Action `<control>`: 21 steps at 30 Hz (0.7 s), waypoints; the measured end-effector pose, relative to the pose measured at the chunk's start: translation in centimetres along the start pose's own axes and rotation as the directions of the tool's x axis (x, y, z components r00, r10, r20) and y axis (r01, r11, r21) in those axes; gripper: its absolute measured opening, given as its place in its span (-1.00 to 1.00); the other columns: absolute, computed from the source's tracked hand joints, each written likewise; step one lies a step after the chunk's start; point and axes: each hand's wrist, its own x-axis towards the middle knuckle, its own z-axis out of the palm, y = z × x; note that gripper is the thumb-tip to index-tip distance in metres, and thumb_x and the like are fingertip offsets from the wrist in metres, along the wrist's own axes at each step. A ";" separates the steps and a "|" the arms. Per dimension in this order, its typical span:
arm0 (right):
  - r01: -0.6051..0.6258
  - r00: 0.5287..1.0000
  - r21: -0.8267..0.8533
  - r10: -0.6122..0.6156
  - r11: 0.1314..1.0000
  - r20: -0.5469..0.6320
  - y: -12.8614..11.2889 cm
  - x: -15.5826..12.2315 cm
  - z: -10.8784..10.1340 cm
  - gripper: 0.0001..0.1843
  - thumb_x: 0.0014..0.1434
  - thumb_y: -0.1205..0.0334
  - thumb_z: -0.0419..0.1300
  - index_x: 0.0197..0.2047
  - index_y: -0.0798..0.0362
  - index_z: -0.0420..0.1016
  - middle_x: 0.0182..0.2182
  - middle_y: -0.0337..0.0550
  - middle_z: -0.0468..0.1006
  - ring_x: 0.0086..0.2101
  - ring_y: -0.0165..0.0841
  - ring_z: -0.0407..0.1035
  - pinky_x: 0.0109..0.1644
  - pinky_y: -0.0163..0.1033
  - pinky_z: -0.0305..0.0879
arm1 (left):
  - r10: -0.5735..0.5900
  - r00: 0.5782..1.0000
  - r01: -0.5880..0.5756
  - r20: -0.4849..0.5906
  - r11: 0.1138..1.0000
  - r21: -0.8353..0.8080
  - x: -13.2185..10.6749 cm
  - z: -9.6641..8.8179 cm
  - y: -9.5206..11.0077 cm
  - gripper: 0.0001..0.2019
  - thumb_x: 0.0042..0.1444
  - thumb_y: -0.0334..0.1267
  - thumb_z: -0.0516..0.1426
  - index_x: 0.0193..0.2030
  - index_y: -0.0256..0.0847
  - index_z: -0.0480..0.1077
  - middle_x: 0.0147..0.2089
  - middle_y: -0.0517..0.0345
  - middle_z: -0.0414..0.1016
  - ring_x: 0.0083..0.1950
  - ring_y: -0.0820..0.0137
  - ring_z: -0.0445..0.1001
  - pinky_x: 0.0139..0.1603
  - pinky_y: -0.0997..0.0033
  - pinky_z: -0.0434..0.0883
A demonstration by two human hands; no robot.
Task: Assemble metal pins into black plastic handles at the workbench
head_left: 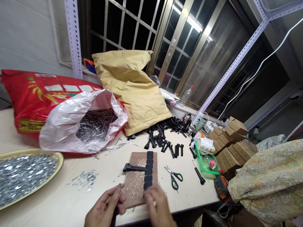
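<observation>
Left hand [104, 208]: thumb and fingers pinched together on a thin metal nail [119, 186], held just above the lower left of a brown wooden board [133, 186]. Right hand [157, 205]: fingers closed together over the lower end of a row of black plastic blocks [149, 167] along the board's right edge; gripping or merely resting, cannot tell. A black T-shaped piece [134, 167] lies on the board, its stem touching the row.

Surroundings on the pale table [194, 198]: green-handled scissors [174, 178] just right of the board; loose washers [84, 179] and a brass tray of washers [26, 178] to the left. Behind: an open white bag of nails [94, 126], a heap of black plastic parts [163, 138], stacked cardboard boxes [230, 146].
</observation>
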 end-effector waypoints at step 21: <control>0.046 0.968 -0.856 0.188 0.516 0.165 7.9 3.7 -8.5 -0.44 0.12 0.50 -0.02 0.20 0.08 0.24 -0.05 0.03 0.46 -0.19 -0.24 0.39 -0.20 -0.24 0.28 | -0.417 0.854 0.447 0.310 0.894 -0.027 0.7 1.0 -1.3 -0.60 -0.19 -0.23 0.34 -0.18 -0.31 0.39 -0.64 0.36 0.27 -0.74 0.75 -0.10 -0.76 0.71 -0.15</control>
